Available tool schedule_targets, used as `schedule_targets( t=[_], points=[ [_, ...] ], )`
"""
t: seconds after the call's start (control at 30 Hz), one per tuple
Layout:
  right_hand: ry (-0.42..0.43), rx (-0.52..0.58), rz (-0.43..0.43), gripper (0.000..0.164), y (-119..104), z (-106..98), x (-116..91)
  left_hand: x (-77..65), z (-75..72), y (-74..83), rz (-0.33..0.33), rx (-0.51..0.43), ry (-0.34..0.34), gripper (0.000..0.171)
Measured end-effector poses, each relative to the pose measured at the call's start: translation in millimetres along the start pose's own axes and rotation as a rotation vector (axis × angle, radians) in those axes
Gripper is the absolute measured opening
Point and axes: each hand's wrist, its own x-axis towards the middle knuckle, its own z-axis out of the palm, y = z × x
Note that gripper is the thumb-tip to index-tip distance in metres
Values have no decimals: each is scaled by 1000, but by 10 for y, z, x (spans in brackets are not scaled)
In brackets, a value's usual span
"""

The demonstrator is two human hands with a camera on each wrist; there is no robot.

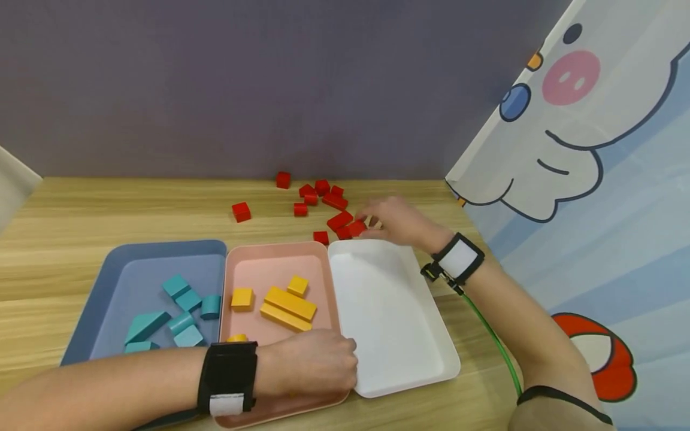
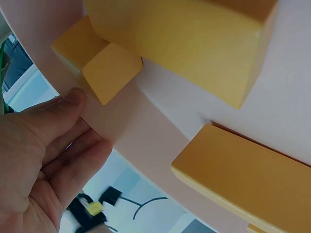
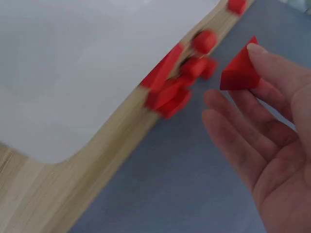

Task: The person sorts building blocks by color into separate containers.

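Note:
My left hand (image 1: 309,362) is at the near right edge of the pink tray (image 1: 277,248), fingers curled and pinching its rim, as the left wrist view shows. Beside it in that tray lie yellow blocks (image 2: 233,170), some long and some cube-like. With thumb and fingers, my right hand (image 1: 399,221) pinches a red triangular block (image 3: 240,73) just beyond the far edge of the white tray (image 1: 393,317). More red blocks (image 1: 339,220) lie on the table close to those fingertips, of mixed shapes.
A blue tray (image 1: 113,287) at the left holds several teal blocks (image 1: 145,325). Single red blocks sit farther back, one cube (image 1: 241,212) behind the pink tray. A dark grey panel (image 1: 232,90) closes off the back, and a printed curtain (image 1: 636,179) hangs at the right.

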Motion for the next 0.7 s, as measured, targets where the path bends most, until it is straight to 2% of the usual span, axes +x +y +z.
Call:
schedule_targets(
  t=[0.17,0.33,0.53,0.7],
  points=[
    [-9,40,-85,24,-266,71,-268,-4,-1,-11,7,-2,-26,16],
    [-118,76,-113,23,-414,279,-462,-13,-3,-6,18,49,-5,14],
    [-237,96,-147,21,-483,520,-562,-21,8,-4,17,83,31,9],
    [-260,104,-160,20,-523,607,-592,-22,15,-9,17,73,40,10]
  ],
)
